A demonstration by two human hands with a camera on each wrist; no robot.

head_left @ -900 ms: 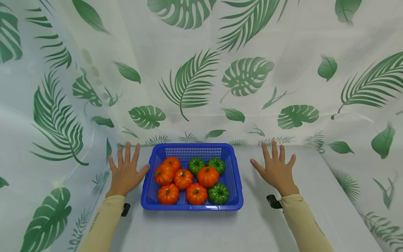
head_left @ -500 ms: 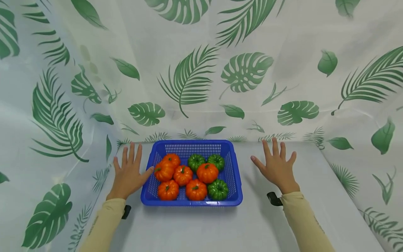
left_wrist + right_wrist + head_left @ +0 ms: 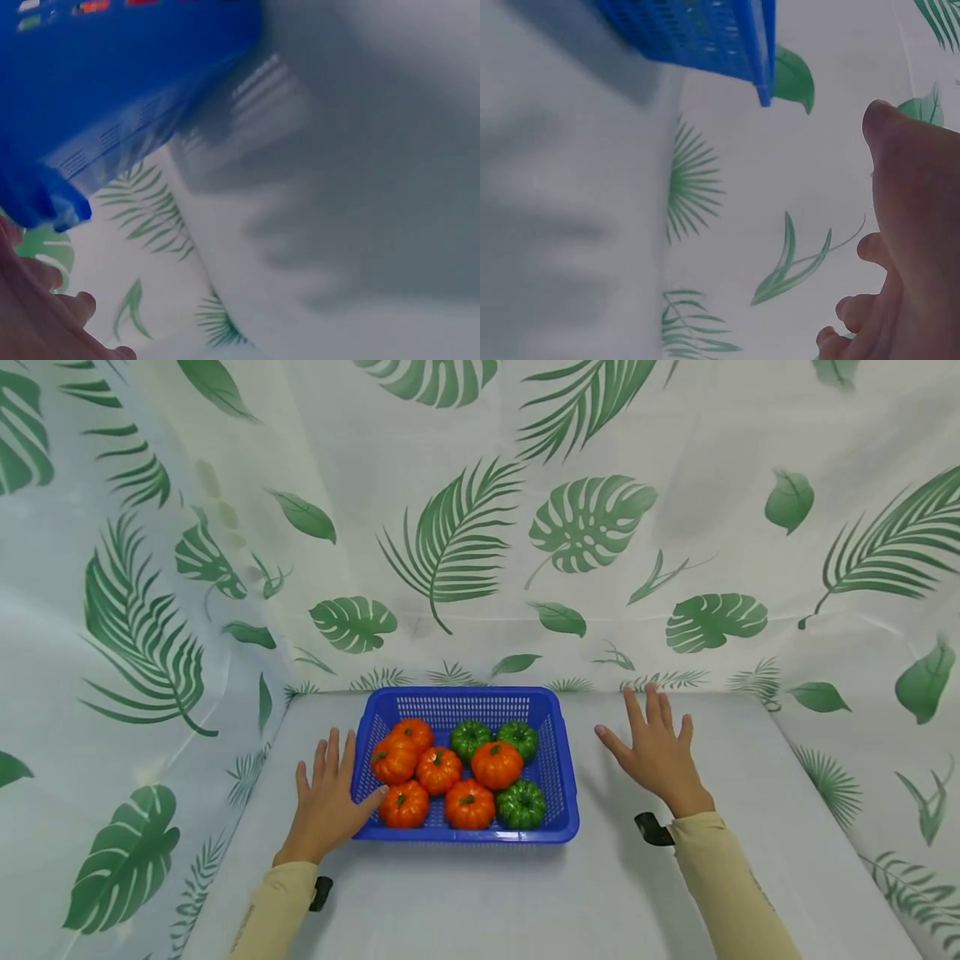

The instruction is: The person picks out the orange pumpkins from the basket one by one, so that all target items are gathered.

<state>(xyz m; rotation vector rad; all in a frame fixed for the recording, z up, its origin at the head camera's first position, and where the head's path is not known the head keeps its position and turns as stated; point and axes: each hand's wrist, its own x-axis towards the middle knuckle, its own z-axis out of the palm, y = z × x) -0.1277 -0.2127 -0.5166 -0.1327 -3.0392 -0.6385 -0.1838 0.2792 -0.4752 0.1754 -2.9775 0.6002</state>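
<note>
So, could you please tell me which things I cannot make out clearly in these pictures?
Head view: the blue basket's near left corner, hidden behind the left hand.
Head view: whether the left thumb touches the basket or only hovers over it.
Head view: the lettering on the left sleeve, too small to read.
Left wrist view: what the basket holds, cut off by the top edge.
Right wrist view: most of the basket, cut off by the top edge.

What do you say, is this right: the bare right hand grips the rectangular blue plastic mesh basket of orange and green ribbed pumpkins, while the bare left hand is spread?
Not quite: the right hand grips nothing; it is spread, apart from the basket, as the head view shows. The rest stands.
</note>
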